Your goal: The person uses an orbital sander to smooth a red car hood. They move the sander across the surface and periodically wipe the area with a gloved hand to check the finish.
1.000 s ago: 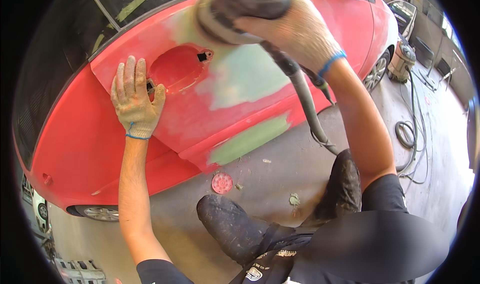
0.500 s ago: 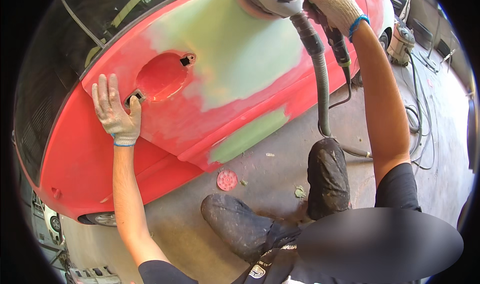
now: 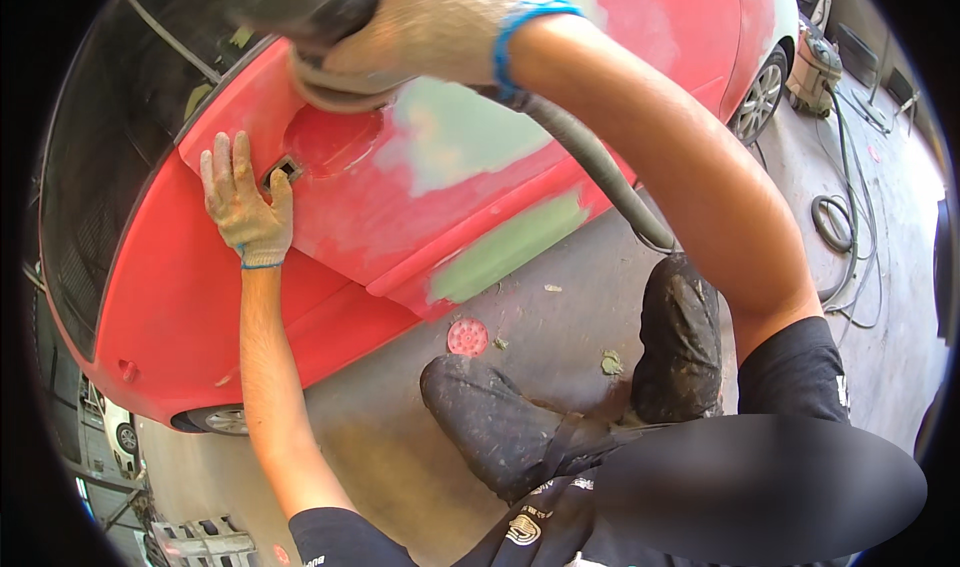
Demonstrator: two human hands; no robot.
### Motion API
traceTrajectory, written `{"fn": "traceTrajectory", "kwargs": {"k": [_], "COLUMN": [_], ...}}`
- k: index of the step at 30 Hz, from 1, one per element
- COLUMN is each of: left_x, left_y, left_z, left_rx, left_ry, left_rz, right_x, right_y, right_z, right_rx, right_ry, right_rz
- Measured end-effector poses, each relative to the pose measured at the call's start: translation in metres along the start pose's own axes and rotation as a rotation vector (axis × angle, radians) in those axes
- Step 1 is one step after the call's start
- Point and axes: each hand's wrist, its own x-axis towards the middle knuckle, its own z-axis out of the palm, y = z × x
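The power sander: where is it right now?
In the head view, the power sander is at upper left, in the right hand, partly covering the oval recess in the red door.

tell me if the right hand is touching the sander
Touching. The head view shows the gloved right hand wrapped against the dark body of the sander, with no gap between them.

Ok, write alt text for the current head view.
A gloved right hand holds a hose-fitted sander over the upper part of a red car door, while the gloved left hand rests beside the handle recess. Pale green patches mark the door.
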Motion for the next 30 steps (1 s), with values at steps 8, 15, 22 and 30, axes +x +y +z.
{"fn": "traceTrajectory", "kwargs": {"k": [8,15,22,30], "left_x": [0.002,0.045,0.134,0.152], "left_y": [-0.011,0.007,0.11,0.144], "left_z": [-0.009,0.005,0.048,0.084], "left_rx": [0.117,0.011,0.13,0.032], "left_ry": [-0.002,0.023,-0.062,0.001], "left_rz": [0.045,0.071,0.23,0.291], "right_x": [-0.021,-0.084,-0.189,-0.266], "right_y": [0.041,0.091,0.117,0.098], "right_z": [-0.014,-0.076,-0.022,0.089], "right_rx": [0.033,0.483,0.602,0.612], "right_ry": [0.201,0.259,0.526,0.634], "right_rz": [-0.065,0.553,0.764,0.848]}}
